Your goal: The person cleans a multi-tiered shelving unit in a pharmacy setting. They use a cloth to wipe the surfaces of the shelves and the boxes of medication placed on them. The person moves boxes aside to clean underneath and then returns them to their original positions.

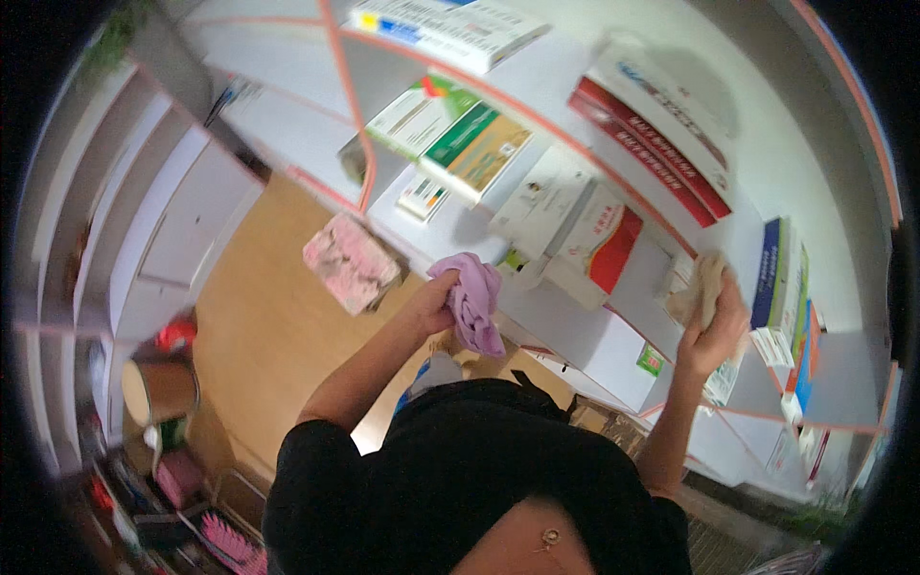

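Observation:
My left hand (440,305) grips a bunched lilac cloth (476,302) in front of the shelf unit's edge. Over to the right, my right hand (715,327) is closed around a crumpled beige cloth (708,284), held up against the shelves. Between my hands, a white carton with a red panel (600,244) stands on a shelf beside a plain white carton (543,205). A flat green-and-tan box (478,151) lies further left on that shelf. Close to my right hand is an upright row of thin boxes, among them a dark blue one (767,269).
Red-and-white boxes (647,151) lean on the upper shelf. A worn pink block-like package (352,262) is left of the lilac cloth, above the tan floor (259,287). A round stool (159,392), a pink brush (226,539) and white cabinets (190,215) are on the left.

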`<action>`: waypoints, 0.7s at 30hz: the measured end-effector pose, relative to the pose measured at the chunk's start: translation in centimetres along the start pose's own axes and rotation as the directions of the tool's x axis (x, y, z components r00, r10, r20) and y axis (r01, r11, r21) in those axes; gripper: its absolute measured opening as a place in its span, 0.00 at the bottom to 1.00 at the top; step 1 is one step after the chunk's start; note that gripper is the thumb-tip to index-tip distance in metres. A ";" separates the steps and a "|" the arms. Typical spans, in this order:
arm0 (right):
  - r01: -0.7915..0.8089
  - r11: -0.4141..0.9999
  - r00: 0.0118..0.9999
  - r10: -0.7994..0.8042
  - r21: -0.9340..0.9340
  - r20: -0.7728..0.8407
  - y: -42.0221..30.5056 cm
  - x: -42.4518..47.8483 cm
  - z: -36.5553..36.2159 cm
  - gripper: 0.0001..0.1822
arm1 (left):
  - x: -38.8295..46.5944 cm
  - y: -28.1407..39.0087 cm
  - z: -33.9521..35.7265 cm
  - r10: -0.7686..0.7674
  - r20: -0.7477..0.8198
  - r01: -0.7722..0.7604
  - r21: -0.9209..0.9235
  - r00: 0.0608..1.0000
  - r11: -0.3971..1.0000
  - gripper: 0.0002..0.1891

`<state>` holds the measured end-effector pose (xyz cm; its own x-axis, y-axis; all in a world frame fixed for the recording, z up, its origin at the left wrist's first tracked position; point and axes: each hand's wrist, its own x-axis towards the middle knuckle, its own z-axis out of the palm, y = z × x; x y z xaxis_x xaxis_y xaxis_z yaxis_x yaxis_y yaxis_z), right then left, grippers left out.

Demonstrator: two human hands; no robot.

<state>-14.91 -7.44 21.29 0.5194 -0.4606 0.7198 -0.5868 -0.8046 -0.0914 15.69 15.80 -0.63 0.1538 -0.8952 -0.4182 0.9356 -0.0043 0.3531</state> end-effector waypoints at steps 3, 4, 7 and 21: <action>0.037 0.981 0.977 -0.075 0.188 0.200 -1.6 -6.6 7.5 0.21 | -4.1 -2.4 -4.0 0.100 -0.096 -0.109 -0.087 0.990 0.990 0.18; -0.229 0.964 0.888 0.150 0.136 0.434 -2.3 -8.9 11.4 0.17 | -5.6 -3.2 -4.6 0.125 -0.166 -0.143 -0.097 0.978 0.985 0.18; -0.259 0.856 0.751 -0.114 0.448 0.651 -3.7 -12.4 19.3 0.16 | -9.8 -5.9 -6.1 0.162 -0.340 -0.226 -0.158 0.927 0.961 0.18; -0.985 0.064 0.070 -0.704 0.161 0.707 -33.8 -16.0 17.8 0.21 | -24.7 -8.8 -8.8 0.419 -0.308 -0.437 0.012 0.854 0.899 0.25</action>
<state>7.68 20.43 0.57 0.8884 0.2689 -0.3721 -0.4491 0.3414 -0.8257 6.42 41.91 -0.78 0.6214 -0.6289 -0.4673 0.7704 0.3818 0.5106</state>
